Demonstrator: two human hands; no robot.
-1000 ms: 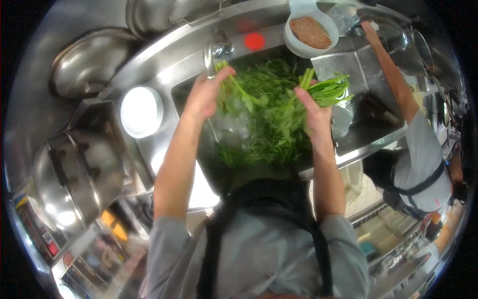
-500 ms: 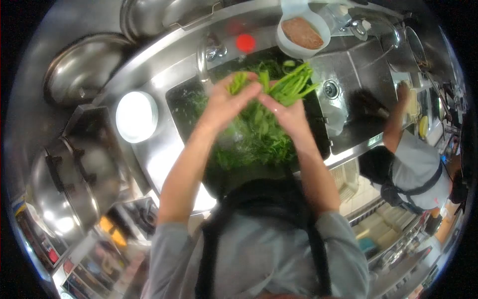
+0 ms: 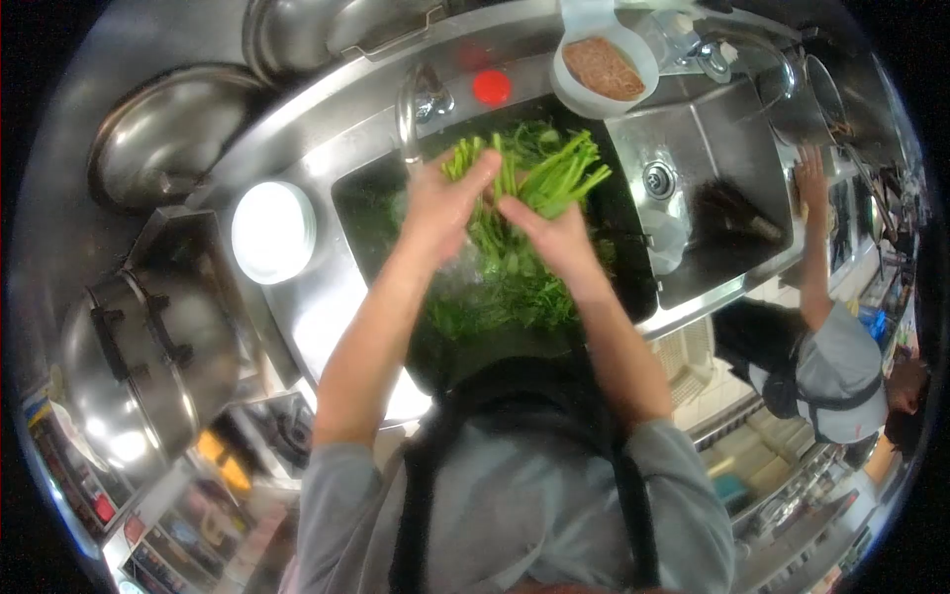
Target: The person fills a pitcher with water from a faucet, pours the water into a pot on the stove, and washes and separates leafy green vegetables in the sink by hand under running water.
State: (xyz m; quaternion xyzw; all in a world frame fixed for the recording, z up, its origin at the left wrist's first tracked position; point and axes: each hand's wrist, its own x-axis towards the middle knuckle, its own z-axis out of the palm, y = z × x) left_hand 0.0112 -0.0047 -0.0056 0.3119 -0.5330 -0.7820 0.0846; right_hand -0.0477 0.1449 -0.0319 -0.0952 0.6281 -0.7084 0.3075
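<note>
A bunch of leafy greens [image 3: 566,176] with pale green stems is held over the left sink basin [image 3: 361,203]. My left hand [image 3: 442,210] is closed round stems on one side of the bunch, thumb across them. On the other side my right hand [image 3: 556,236] grips the thicker cluster of stems, its thumb pointing inward. The leaves hang down between my hands, over more loose greens [image 3: 495,309] in the water. The curved tap [image 3: 406,124] stands just beyond my left hand.
A white container of raw meat [image 3: 606,71] sits behind the basins. A red round object [image 3: 491,88] lies by the tap. White bowls [image 3: 273,233] stand on the left ledge. The right basin [image 3: 732,188] has a drain. Another person [image 3: 841,366] works at the right.
My hands have come down slightly and a little to the left with the greens, and the stems are more spread. The other person's arm has stretched farther forward.
</note>
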